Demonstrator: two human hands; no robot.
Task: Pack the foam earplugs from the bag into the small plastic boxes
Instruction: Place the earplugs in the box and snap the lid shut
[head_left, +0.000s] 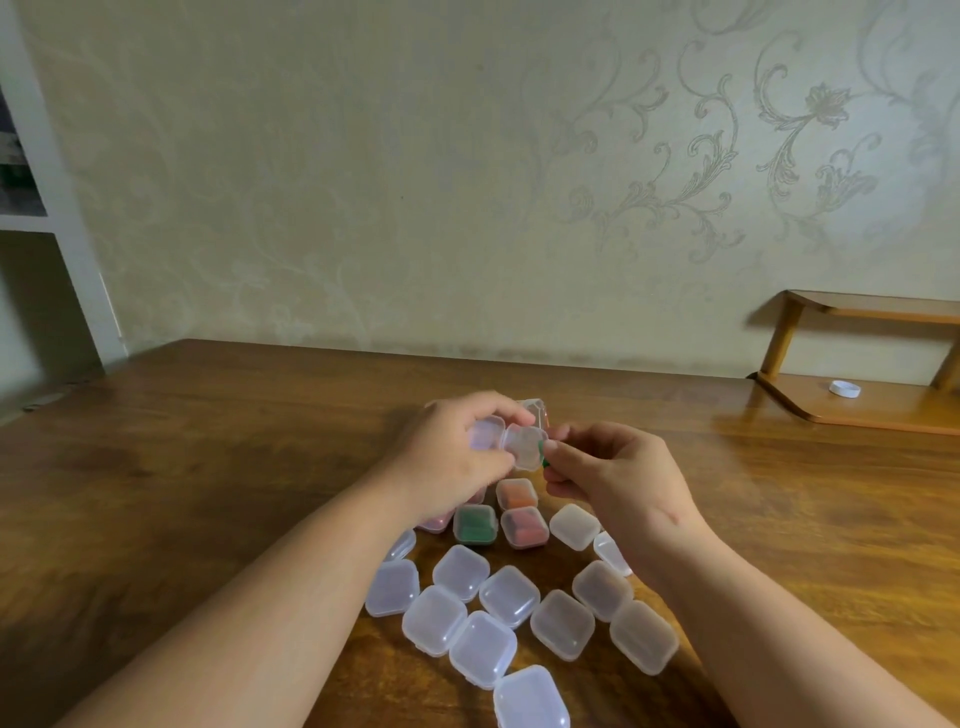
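So, left grip holds the open box, right grip pinches a green earplug; I'd seat it flat.

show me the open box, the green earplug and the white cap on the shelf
open box (524, 449): head view, middle of the clear half nearer the earplug
green earplug (543, 457): head view, the green sliver showing beside the box
white cap (844, 388): head view, its top face
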